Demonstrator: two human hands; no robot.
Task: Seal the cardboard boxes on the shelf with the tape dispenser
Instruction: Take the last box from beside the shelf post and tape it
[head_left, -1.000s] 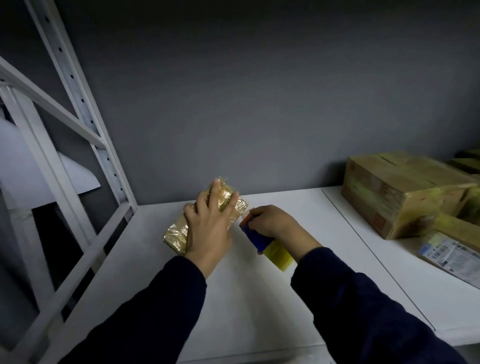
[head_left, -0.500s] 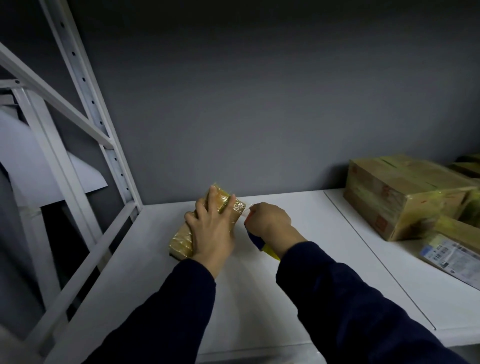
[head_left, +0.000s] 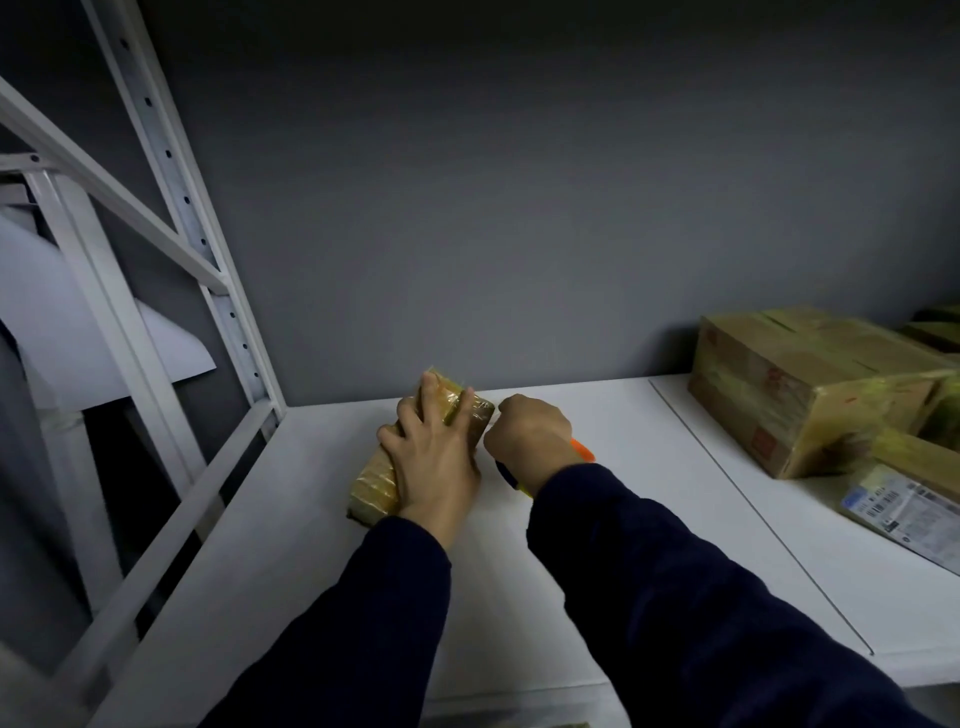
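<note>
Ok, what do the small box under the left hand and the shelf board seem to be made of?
The small box is likely cardboard under glossy yellowish tape: its surface glints and wrinkles. The shelf board looks smooth matte white, painted metal or laminate; cannot tell which.

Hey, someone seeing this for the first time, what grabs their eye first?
Two hands mid-shelf: the left hand presses flat on a small tape-wrapped box, and beside it the right hand holds an orange-and-blue tape dispenser. Farther right on the white shelf sits a larger taped cardboard box.
</note>
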